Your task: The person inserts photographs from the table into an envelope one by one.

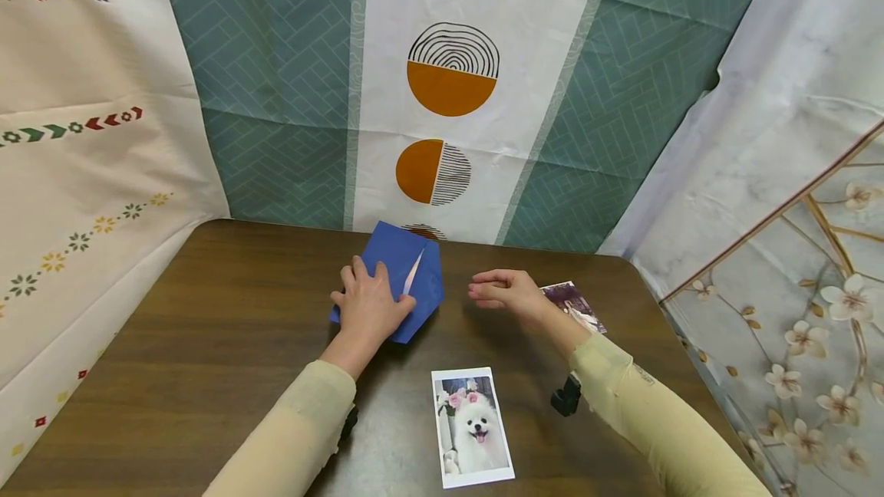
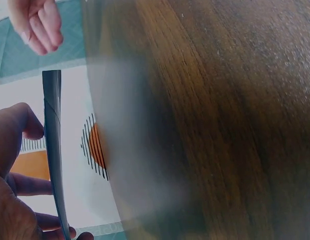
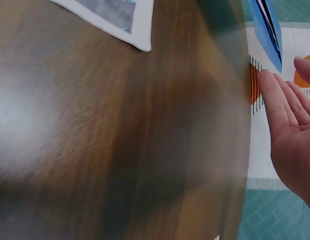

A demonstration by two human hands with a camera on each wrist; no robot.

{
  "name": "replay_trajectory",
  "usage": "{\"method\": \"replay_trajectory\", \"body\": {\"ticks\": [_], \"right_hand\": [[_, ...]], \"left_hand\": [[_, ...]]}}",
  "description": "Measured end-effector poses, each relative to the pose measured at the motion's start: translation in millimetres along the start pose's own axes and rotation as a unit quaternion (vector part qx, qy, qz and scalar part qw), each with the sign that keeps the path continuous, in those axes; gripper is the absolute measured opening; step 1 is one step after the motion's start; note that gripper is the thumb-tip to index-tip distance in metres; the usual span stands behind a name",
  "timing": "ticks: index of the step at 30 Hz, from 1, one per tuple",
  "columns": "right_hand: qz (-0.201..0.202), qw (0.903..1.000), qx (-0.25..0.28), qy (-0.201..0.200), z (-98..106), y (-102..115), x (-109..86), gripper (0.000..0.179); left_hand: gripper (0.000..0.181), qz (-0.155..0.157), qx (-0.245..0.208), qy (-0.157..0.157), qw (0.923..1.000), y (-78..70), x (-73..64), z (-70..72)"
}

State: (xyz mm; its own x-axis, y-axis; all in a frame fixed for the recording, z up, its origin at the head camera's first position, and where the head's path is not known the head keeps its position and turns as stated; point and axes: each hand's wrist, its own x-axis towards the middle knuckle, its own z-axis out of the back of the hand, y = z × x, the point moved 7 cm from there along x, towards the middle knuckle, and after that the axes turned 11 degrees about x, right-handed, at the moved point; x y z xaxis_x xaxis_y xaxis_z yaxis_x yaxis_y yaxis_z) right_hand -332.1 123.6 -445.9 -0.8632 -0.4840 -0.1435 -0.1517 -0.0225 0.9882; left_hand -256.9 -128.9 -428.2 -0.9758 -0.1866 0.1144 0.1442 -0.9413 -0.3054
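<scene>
A blue envelope (image 1: 423,282) is in my left hand (image 1: 368,299), held tilted at the far side of the table; a pale slit shows on its face. The left wrist view has the envelope (image 2: 53,130) edge-on, with the thumb and fingers of the left hand (image 2: 17,175) about it. To the right of the envelope, apart from it, my right hand (image 1: 507,291) hovers with fingers nearly straight and nothing in them. In the right wrist view the right hand (image 3: 290,125) shows its palm near the envelope's (image 3: 267,30) tip.
A photo of a white dog (image 1: 475,428) lies on the brown wooden table (image 1: 228,343), nearer me between the forearms. Another photo (image 1: 573,305) lies partly hidden behind the right forearm. Patterned cloths (image 1: 276,98) hang along the back and sides.
</scene>
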Motion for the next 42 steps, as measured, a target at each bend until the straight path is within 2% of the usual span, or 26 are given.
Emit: {"method": "replay_trajectory", "body": {"ticks": [5, 13, 22, 26, 33, 42], "right_hand": [[-0.002, 0.9989, -0.040, 0.026, 2.2, -5.8, -10.3, 0.047], [0.008, 0.9900, -0.117, 0.078, 4.1, -15.5, -33.1, 0.049], [0.031, 0.9667, -0.230, 0.109, -0.3, -19.0, -58.5, 0.044], [0.036, 0.9616, -0.247, 0.115, -3.0, -21.6, -65.7, 0.042], [0.041, 0.9633, -0.231, 0.131, -6.9, -30.9, -73.6, 0.041], [0.051, 0.9515, -0.271, 0.136, -12.5, -39.6, -77.0, 0.039]], "left_hand": [[0.081, 0.001, 0.000, -0.001, 1.0000, 1.1, 1.3, 0.7], [0.080, 0.002, -0.002, 0.002, 1.0000, 1.8, 1.2, -0.2], [0.080, -0.001, -0.004, 0.005, 1.0000, 1.8, 2.0, 0.4], [0.080, -0.002, -0.004, 0.004, 1.0000, 1.9, 2.7, 1.5], [0.079, -0.006, -0.003, 0.001, 1.0000, 0.7, 3.0, 2.1], [0.077, -0.013, -0.004, -0.016, 0.9998, -0.5, 0.5, 3.9]]}}
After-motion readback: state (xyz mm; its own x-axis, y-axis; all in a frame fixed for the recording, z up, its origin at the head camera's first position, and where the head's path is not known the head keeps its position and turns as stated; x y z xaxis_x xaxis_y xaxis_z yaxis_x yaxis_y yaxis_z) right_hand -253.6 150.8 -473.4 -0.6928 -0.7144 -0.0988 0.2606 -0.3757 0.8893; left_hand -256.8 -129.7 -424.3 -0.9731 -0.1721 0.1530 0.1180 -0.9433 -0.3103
